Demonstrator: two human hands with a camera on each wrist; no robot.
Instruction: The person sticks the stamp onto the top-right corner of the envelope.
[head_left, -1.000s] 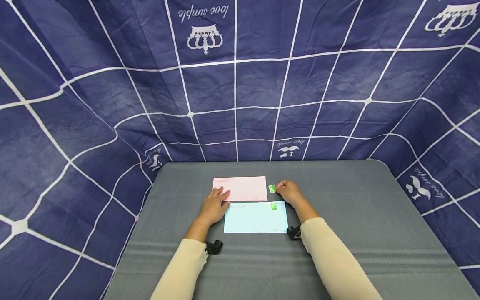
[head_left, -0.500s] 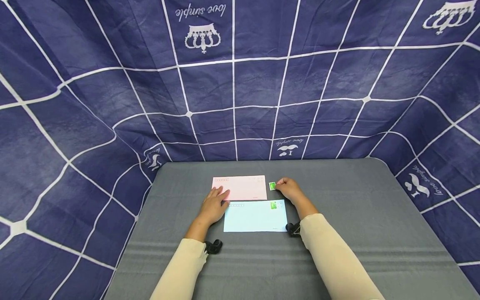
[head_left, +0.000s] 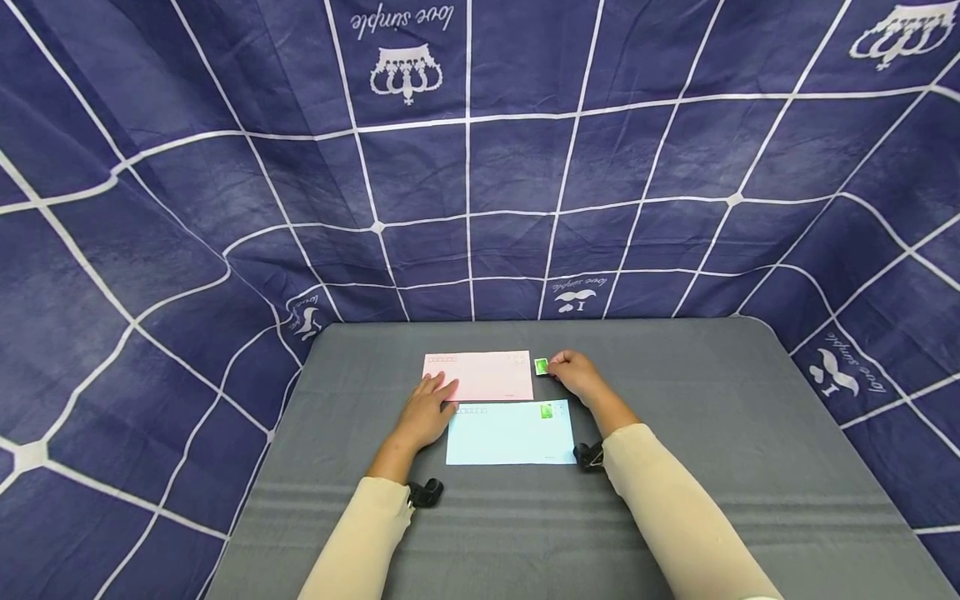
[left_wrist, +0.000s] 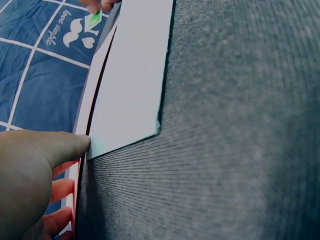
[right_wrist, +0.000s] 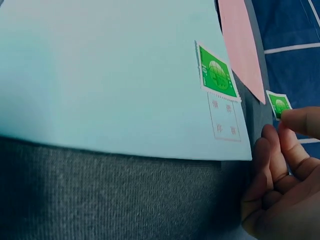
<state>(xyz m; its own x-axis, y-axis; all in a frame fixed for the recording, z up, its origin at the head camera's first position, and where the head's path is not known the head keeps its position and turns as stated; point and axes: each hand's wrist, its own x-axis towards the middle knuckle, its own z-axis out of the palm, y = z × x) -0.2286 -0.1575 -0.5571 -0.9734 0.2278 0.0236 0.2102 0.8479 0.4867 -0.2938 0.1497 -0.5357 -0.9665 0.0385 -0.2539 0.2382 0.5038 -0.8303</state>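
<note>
My right hand pinches a green postage stamp with a white border by its edge. The stamp is just off the right end of a pink envelope; in the right wrist view its green face shows beyond the thumb and finger. My left hand rests with spread fingers on the pink envelope's lower left part, thumb tip close by the blue envelope's corner. That light blue envelope lies nearer me, and a similar green stamp sits near its upper right corner, beside a small printed box.
Both envelopes lie flat on a grey cloth-covered table. Behind and at both sides hangs a dark blue curtain with white grid lines. A black camera mount sits on each wrist, the right one overlapping the blue envelope's corner in the head view.
My right hand has shifted slightly away from me and to the left with the pinched stamp, toward the pink envelope's right end. The left hand and both envelopes keep their places.
</note>
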